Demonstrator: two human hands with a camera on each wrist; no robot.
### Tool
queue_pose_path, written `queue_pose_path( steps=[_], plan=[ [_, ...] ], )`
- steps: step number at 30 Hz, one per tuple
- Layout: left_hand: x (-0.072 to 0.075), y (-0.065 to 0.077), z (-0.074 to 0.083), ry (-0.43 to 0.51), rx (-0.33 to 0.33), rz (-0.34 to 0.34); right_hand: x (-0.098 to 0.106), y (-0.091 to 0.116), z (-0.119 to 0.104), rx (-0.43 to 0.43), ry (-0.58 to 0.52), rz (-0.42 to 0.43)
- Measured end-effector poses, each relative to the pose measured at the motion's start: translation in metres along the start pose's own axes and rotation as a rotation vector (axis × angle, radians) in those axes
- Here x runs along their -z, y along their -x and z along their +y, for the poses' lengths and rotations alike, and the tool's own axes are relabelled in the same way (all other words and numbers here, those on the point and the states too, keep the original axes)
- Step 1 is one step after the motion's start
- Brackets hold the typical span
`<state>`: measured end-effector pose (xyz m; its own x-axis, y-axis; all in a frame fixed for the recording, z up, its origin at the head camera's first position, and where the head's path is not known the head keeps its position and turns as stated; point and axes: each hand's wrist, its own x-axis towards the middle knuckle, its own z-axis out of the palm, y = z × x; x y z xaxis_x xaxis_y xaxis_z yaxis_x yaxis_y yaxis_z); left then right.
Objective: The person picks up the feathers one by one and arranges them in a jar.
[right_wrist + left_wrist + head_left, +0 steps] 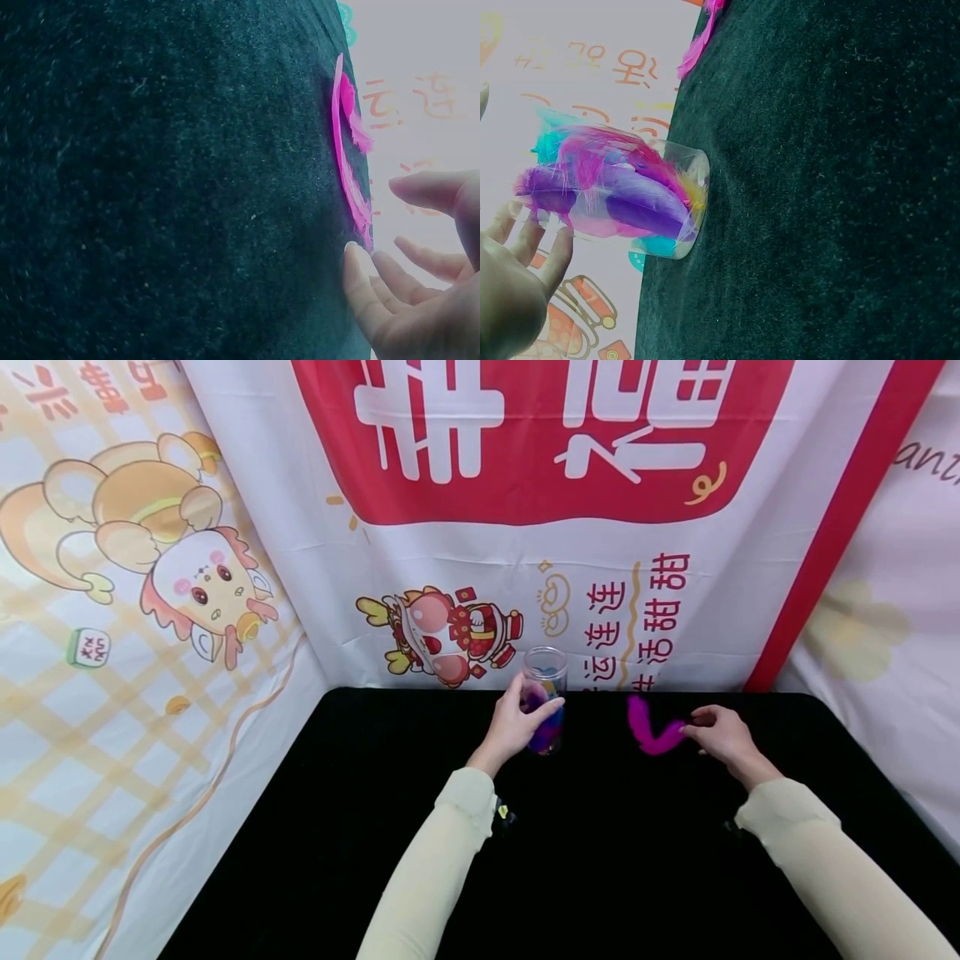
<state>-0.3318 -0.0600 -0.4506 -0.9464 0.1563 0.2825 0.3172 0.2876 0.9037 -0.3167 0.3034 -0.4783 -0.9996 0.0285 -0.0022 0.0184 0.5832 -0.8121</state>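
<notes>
A clear plastic jar [546,662] stands upright near the table's back edge, filled with purple, pink, turquoise and yellow feathers [641,195]. My left hand [516,718] grips it from the left side, thumb across the front. To the right of the jar, two magenta feathers [651,737] lie in a V on the black cloth. By their right end is my right hand [722,735]. In the right wrist view, its thumb and fingers [358,281] are spread apart, with one fingertip close to the tip of a feather [341,150].
Black velvety cloth covers the table [585,860]. Right behind its back edge hangs a white and red printed banner [555,502]. A patterned cloth [112,693] hangs along the left, and another pale cloth [885,635] along the right.
</notes>
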Motion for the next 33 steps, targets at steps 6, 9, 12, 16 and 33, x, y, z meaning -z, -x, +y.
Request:
queue_pose_path(
  steps=[6, 9, 12, 16, 33],
  plan=[
    [0.0, 0.0, 0.0, -0.007, 0.006, 0.002, 0.0, -0.002, 0.001, -0.027, -0.008, -0.019],
    [0.0, 0.0, 0.001, -0.006, 0.012, 0.002, -0.001, -0.003, 0.002, -0.043, -0.018, -0.036],
    [0.0, -0.001, 0.001, -0.004, 0.013, 0.003, -0.001, -0.004, 0.001, -0.057, -0.031, -0.046],
    [-0.001, -0.001, 0.0, -0.012, 0.01, 0.004, -0.002, -0.004, 0.002, -0.072, -0.051, -0.062],
    [-0.001, -0.002, -0.001, -0.02, 0.019, 0.002, -0.014, -0.01, 0.0, -0.085, 0.036, 0.013]
  ],
)
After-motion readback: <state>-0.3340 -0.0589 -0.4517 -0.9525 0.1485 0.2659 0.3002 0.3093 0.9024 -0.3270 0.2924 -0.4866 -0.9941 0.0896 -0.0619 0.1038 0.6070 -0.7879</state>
